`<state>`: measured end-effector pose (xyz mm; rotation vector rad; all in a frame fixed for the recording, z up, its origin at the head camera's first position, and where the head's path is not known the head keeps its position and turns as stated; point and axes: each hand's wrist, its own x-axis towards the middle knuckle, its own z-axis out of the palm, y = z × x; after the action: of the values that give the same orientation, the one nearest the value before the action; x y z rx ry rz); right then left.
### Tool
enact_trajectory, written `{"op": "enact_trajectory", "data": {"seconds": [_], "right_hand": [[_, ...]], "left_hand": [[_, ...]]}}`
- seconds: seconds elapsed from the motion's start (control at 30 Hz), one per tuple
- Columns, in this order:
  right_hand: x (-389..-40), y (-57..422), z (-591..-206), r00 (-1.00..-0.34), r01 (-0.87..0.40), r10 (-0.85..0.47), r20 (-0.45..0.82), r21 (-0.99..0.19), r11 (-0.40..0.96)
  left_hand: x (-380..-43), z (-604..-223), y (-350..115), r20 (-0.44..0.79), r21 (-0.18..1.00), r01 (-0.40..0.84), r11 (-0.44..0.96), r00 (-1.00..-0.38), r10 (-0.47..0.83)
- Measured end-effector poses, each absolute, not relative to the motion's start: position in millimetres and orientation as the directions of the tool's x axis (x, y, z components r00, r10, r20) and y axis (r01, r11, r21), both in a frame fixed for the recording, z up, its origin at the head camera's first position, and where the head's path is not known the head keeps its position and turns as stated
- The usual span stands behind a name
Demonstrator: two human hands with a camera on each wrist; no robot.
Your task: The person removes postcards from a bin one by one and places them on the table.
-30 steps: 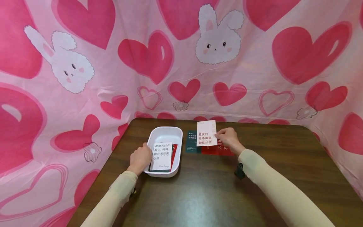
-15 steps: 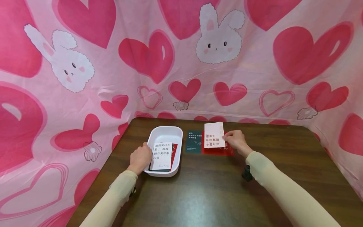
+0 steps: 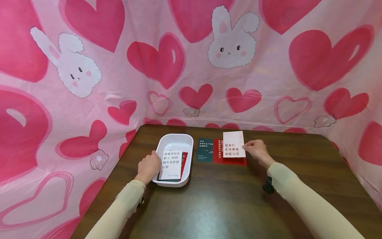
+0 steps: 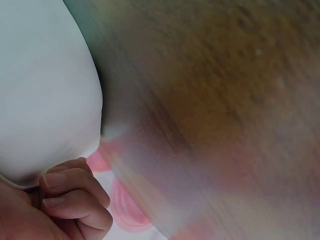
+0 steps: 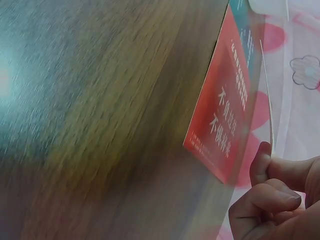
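A white plastic tray [image 3: 188,172] stands on the table at centre left. My left hand [image 3: 148,166] grips its left rim; in the left wrist view the curled fingers [image 4: 82,197] lie against the tray's side. Inside the tray lie a white card [image 3: 170,164] with black print, a red card [image 3: 183,161] and a dark green edge beneath them. My right hand [image 3: 257,151] pinches a pale card [image 3: 234,141] with red print by its right edge, above a red card [image 3: 219,151] on the table. The right wrist view shows the held card [image 5: 269,105] edge-on, apart from the table.
A dark green card [image 3: 204,151] lies flat between the tray and the red card, touching the red card's left side. The brown wooden table [image 3: 209,205] ends at the back against a pink cloth [image 3: 268,109] with hearts and rabbits.
My right hand has moved right with the pale card, from over the green and red cards to over the red card's right part. The left hand and tray have stayed put.
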<state>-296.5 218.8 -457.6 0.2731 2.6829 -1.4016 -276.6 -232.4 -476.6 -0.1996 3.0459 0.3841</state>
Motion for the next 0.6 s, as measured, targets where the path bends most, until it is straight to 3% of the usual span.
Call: {"op": "enact_trajectory", "data": {"seconds": [0.6], "right_hand": [[-289.1,246.6,-468.7,-0.963,0.267,0.129,-0.236,-0.777,0.57]], "left_hand": [[-275.8,-476.8,-233.3,-0.077,0.239,-0.131,0.962,-0.99,-0.116]]}}
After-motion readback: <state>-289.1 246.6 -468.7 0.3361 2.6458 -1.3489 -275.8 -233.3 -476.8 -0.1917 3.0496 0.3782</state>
